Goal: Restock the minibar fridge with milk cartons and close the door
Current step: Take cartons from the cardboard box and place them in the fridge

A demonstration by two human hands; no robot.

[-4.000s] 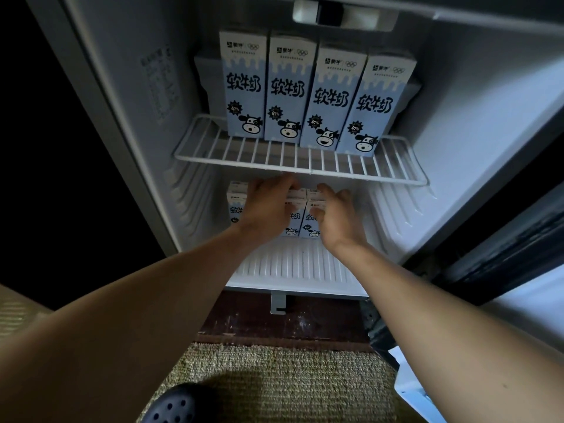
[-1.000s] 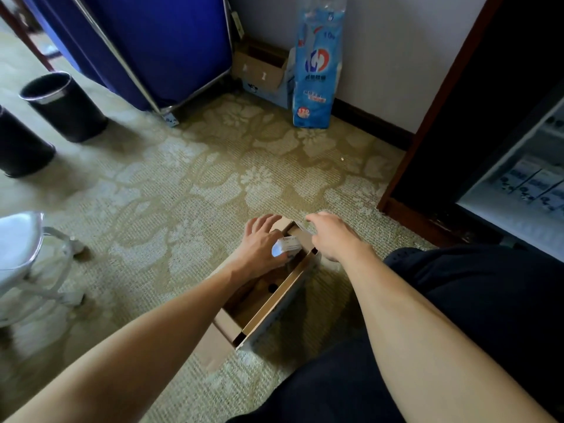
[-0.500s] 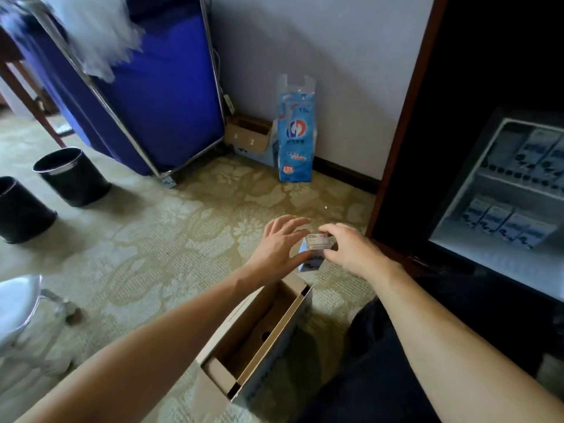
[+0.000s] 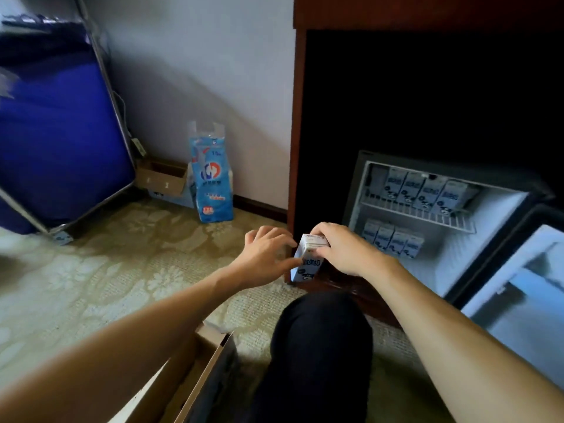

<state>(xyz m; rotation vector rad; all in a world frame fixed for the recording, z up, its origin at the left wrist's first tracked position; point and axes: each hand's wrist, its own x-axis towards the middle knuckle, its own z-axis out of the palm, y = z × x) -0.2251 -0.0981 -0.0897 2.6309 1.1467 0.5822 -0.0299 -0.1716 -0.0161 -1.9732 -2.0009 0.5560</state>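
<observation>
The person crouches on the carpet, holding one milk carton (image 4: 306, 264) upright in mid-air, just at nine o'clock of the open fridge (image 4: 488, 239). The right hand (image 4: 345, 253) is curled over the carton's top, fingers clamped around its upper edges. The left hand (image 4: 265, 256) is spread loosely, fingertips touching the carton's left face. Inside, four cartons stand on the wire shelf (image 4: 418, 210) and four more on the fridge floor below. The carton looks stiff-sided and small but probably weighty with liquid. A grip across the flat side faces, rather than the folded top, should hold steadier. The door (image 4: 525, 300) hangs open at three o'clock.
</observation>
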